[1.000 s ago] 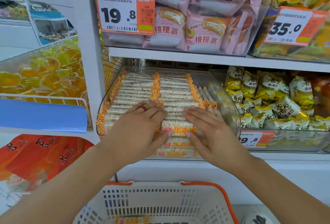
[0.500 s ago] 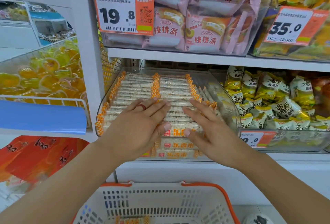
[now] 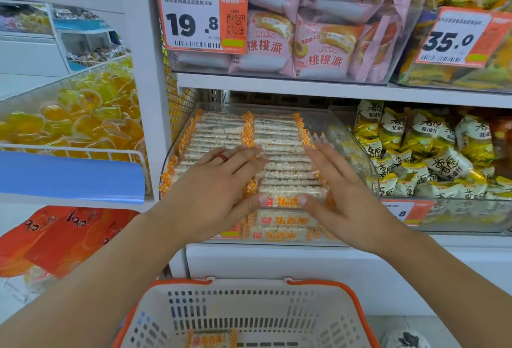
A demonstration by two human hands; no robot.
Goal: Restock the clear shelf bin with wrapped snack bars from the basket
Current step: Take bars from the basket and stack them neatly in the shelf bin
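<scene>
One head-worn wide-angle view looks forward and slightly down, close to a store shelf. The clear shelf bin (image 3: pixel 343 137) sits at centre frame, within arm's reach. Both forearms enter from the bottom corners toward the bin. Below the bin, a basket (image 3: pixel 327 285) fills the bottom edge, nearest the camera. Straight lines bow near the frame edges.

Bin price tag (image 3: pixel 401 213) half hidden; basket's snack bar (image 3: pixel 212 340) cut off
</scene>
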